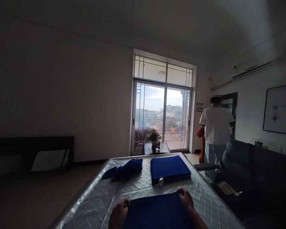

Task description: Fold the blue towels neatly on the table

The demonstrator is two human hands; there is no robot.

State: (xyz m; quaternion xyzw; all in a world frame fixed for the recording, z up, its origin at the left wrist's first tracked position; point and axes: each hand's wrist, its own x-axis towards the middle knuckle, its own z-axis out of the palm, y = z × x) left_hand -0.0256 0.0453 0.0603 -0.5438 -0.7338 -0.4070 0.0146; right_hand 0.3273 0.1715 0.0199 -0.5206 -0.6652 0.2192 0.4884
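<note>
A dark blue cloth (154, 211) is stretched flat near the bottom of the view. My left hand (119, 211) is closed on its far left corner, and my right hand (186, 199) pinches the far right corner. Its near part runs out of the frame. Just beyond it lies a neatly folded stack of blue cloth (170, 167) with a white label (160, 181) at its front edge. To the left of that stack sits a crumpled blue cloth (125, 169). Both hands are apart from these two.
The cloths lie on a bed-like surface with a shiny quilted cover (97, 194). A dark armchair (250, 168) stands at the right. Behind it a person in a white shirt (216, 127) faces away. A small table (146, 149) with a potted plant (153, 136) stands before glass doors.
</note>
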